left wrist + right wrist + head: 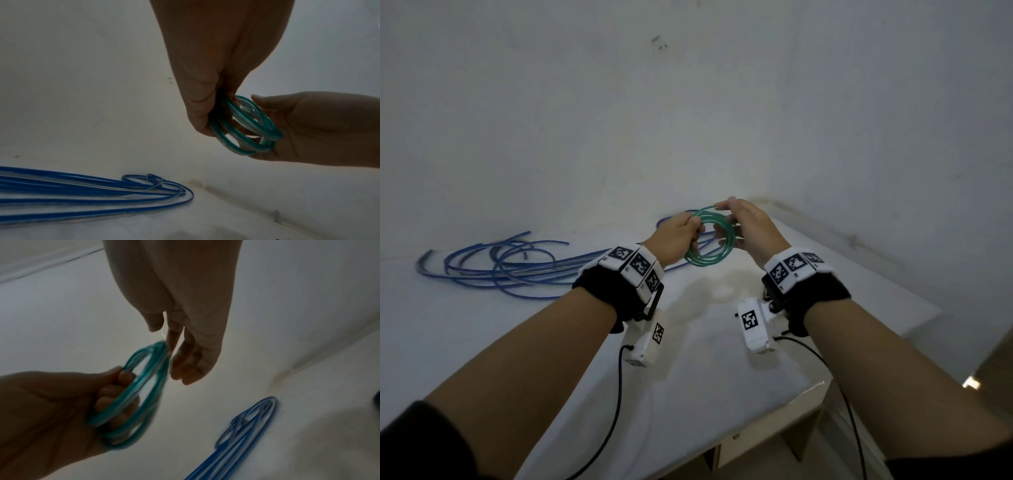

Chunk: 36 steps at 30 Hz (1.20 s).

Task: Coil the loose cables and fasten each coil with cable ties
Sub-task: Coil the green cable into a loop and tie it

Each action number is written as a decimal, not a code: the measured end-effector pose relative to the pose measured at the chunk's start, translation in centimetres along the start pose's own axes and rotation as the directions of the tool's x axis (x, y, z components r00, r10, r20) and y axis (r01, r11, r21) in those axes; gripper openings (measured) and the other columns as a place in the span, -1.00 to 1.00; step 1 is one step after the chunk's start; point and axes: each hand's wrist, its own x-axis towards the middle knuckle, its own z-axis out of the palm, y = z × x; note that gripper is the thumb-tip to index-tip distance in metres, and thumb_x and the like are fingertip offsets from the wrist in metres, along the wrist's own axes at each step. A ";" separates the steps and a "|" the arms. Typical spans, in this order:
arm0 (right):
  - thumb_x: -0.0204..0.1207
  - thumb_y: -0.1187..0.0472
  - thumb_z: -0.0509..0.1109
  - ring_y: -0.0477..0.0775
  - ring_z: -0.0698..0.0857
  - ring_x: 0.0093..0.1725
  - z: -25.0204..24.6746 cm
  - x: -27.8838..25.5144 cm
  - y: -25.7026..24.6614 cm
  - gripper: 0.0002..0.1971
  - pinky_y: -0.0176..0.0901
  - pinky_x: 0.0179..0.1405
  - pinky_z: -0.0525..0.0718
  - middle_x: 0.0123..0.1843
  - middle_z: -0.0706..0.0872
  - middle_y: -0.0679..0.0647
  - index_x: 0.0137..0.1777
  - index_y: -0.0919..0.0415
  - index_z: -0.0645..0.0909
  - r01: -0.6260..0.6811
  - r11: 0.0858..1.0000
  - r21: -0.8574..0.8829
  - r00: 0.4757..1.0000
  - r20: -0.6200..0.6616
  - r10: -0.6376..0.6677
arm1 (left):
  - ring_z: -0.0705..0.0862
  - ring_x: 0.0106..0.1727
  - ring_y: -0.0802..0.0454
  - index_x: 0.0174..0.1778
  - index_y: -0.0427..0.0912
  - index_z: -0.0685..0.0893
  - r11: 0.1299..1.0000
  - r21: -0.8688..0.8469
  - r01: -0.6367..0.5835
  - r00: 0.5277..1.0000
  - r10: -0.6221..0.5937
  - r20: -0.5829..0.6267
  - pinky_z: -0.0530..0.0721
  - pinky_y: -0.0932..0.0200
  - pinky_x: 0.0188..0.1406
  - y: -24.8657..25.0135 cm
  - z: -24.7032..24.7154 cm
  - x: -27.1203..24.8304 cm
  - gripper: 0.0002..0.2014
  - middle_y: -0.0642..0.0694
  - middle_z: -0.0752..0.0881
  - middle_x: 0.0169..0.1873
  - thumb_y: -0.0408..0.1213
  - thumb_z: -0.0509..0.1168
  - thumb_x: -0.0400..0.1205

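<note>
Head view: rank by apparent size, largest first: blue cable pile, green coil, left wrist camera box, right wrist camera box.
1. blue cable pile, sprawled widest across the table.
2. green coil, held by left hand and right hand.
3/4. left wrist camera box and right wrist camera box: look alike, not ranked.

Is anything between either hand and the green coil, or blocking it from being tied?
Nothing visible does. The left hand grips the coiled green translucent cable and the right hand pinches its top. The loose blue cables lie apart on the white table. No cable tie is visible.

Left hand [207, 68] and right hand [320, 129] both hold the green coil [244, 128] above blue cables [92, 194].
</note>
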 end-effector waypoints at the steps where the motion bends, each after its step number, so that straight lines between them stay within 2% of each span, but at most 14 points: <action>1: 0.71 0.14 0.10 0.02 0.59 -0.38 -1.3 0.0 0.2 -0.73 -0.19 -0.35 0.61 -0.32 0.60 0.07 0.07 0.26 0.58 -0.044 0.996 -0.073 0.999 -0.011 0.043 | 0.44 -0.44 0.04 -0.33 -0.14 0.46 1.000 0.018 0.001 1.000 -0.002 0.013 0.40 0.18 -0.41 -0.3 0.5 0.2 -0.67 -0.08 0.44 -0.46 -0.28 -0.02 0.76; 3: 0.66 0.19 0.19 0.03 0.57 -0.38 -4.0 0.0 1.1 -0.77 -0.23 -0.38 0.56 -0.28 0.63 0.09 0.03 0.30 0.63 -0.108 0.932 -0.346 0.994 -0.042 0.099 | 0.43 -0.44 0.04 -0.33 -0.14 0.47 0.999 0.044 0.015 0.999 -0.017 0.038 0.37 0.19 -0.43 -0.5 1.2 0.5 -0.66 -0.08 0.43 -0.47 -0.25 -0.02 0.76; 6: 0.56 0.29 0.34 0.01 0.62 -0.35 -7.5 -0.3 2.4 -0.82 -0.29 -0.42 0.54 -0.16 0.71 0.15 0.03 0.37 0.71 -0.155 0.585 -0.796 0.974 -0.023 0.227 | 0.41 -0.47 0.06 -0.33 -0.14 0.50 0.998 0.059 0.022 0.998 -0.025 0.061 0.36 0.23 -0.49 -0.7 1.8 0.8 -0.63 -0.06 0.41 -0.49 -0.21 -0.04 0.77; 8: 0.53 0.30 0.37 0.07 0.67 -0.20 -8.8 -0.8 3.0 -0.81 -0.25 -0.34 0.60 -0.04 0.76 0.20 0.06 0.36 0.73 -0.130 0.342 -0.931 0.938 -0.003 0.347 | 0.37 -0.49 0.08 -0.33 -0.15 0.52 0.998 0.063 0.026 0.997 -0.030 0.074 0.35 0.28 -0.55 -0.7 2.1 1.0 -0.60 -0.03 0.40 -0.51 -0.16 -0.05 0.77; 10: 0.53 0.29 0.36 0.15 0.71 -0.03 -9.5 -1.2 3.5 -0.80 -0.13 -0.12 0.67 0.07 0.78 0.21 0.06 0.35 0.74 -0.102 0.211 -0.972 0.918 -0.011 0.397 | 0.35 -0.50 0.07 -0.35 -0.17 0.54 0.997 0.068 0.036 0.996 -0.041 0.074 0.33 0.26 -0.54 -0.8 2.4 1.4 -0.57 -0.03 0.40 -0.52 -0.15 -0.06 0.77; 12: 0.52 0.32 0.32 0.17 0.71 -0.03 -9.8 -1.4 3.8 -0.78 -0.12 -0.06 0.67 0.10 0.77 0.22 0.08 0.34 0.73 -0.086 0.149 -0.985 0.910 -0.016 0.413 | 0.35 -0.51 0.06 -0.38 -0.17 0.56 0.996 0.070 0.058 0.996 -0.062 0.062 0.34 0.24 -0.52 -0.9 2.4 1.7 -0.55 -0.05 0.39 -0.54 -0.14 -0.05 0.76; 16: 0.48 0.40 0.36 0.05 0.60 -0.14 -9.8 -1.6 3.6 -0.77 -0.36 -0.38 0.54 0.15 0.75 0.20 0.11 0.29 0.71 -0.061 0.112 -0.992 0.872 0.002 0.489 | 0.36 -0.50 0.08 -0.39 -0.16 0.53 0.994 0.081 0.068 0.996 -0.073 0.055 0.36 0.32 -0.59 -1.1 2.5 2.1 -0.55 -0.03 0.42 -0.53 -0.16 -0.06 0.77; 20: 0.51 0.37 0.37 0.06 0.62 -0.09 -9.6 -1.4 3.8 -0.79 -0.39 -0.39 0.50 0.18 0.73 0.20 0.12 0.29 0.71 -0.059 0.092 -0.994 0.886 -0.010 0.463 | 0.37 -0.48 0.08 -0.36 -0.17 0.49 0.995 0.079 0.055 0.996 -0.060 0.059 0.33 0.31 -0.54 -1.1 2.4 2.1 -0.59 0.03 0.47 -0.50 -0.19 -0.07 0.77; 25: 0.54 0.33 0.33 0.16 0.65 0.15 -9.0 -0.8 3.0 -0.81 -0.21 -0.02 0.53 0.17 0.72 0.21 0.09 0.33 0.69 -0.070 0.204 -0.976 0.958 -0.009 0.287 | 0.46 -0.32 0.00 -0.34 -0.12 0.54 0.984 0.177 0.023 1.000 -0.020 -0.018 0.40 0.14 -0.30 -1.5 1.5 2.2 -0.60 -0.14 0.55 -0.27 -0.19 -0.06 0.76; 27: 0.56 0.33 0.29 0.10 0.65 0.00 -8.3 -0.4 2.5 -0.83 -0.19 -0.09 0.57 0.10 0.74 0.23 0.06 0.33 0.68 -0.100 0.319 -0.942 0.974 -0.026 0.226 | 0.46 -0.29 -0.04 -0.30 -0.16 0.55 0.980 0.195 0.029 0.998 -0.019 -0.055 0.39 0.14 -0.17 -1.6 0.9 1.9 -0.61 -0.18 0.53 -0.21 -0.19 -0.05 0.76; 30: 0.59 0.33 0.26 -0.06 0.63 -0.35 -6.1 0.2 1.6 -0.96 -0.28 -0.36 0.57 -0.10 0.74 0.22 -0.07 0.25 0.53 -0.126 0.653 -0.746 0.991 -0.073 0.108 | 0.43 -0.28 -0.08 -0.23 -0.24 0.56 0.978 0.205 0.025 0.996 -0.007 -0.085 0.38 0.15 -0.14 -1.4 -0.4 1.1 -0.63 -0.41 0.54 -0.18 -0.21 -0.05 0.76; 32: 0.61 0.36 0.21 -0.17 0.54 -0.60 -4.2 0.5 0.9 -0.87 -0.35 -0.56 0.46 -0.23 0.69 0.19 -0.16 0.18 0.42 -0.066 0.848 -0.525 0.996 -0.081 0.028 | 0.45 -0.19 -0.14 -0.09 -0.32 0.58 0.976 0.215 0.031 0.994 -0.007 -0.111 0.37 0.17 -0.09 -1.3 -1.3 0.4 -0.65 -0.56 0.62 0.04 -0.23 -0.05 0.76; 34: 0.64 0.41 0.15 -0.15 0.50 -0.68 -1.7 0.5 -0.1 -0.79 -0.33 -0.64 0.43 -0.32 0.64 0.16 -0.20 0.16 0.36 0.006 0.965 -0.261 0.998 -0.061 -0.022 | 0.51 -0.19 -0.22 0.05 -0.40 0.59 0.969 0.243 0.046 0.990 -0.012 -0.142 0.36 0.19 -0.15 -1.3 -2.7 -0.2 -0.62 -0.50 0.63 0.16 -0.23 -0.06 0.77; 36: 0.66 0.43 0.11 -0.13 0.51 -0.67 1.1 0.5 -1.2 -0.79 -0.31 -0.63 0.46 -0.32 0.62 0.16 -0.19 0.17 0.35 0.054 0.997 -0.048 0.998 -0.010 -0.054 | 0.49 -0.34 -0.07 0.07 -0.38 0.59 0.961 0.273 0.048 0.985 0.001 -0.175 0.39 0.17 -0.32 -1.7 -4.3 -0.8 -0.62 -0.47 0.63 0.17 -0.21 -0.07 0.77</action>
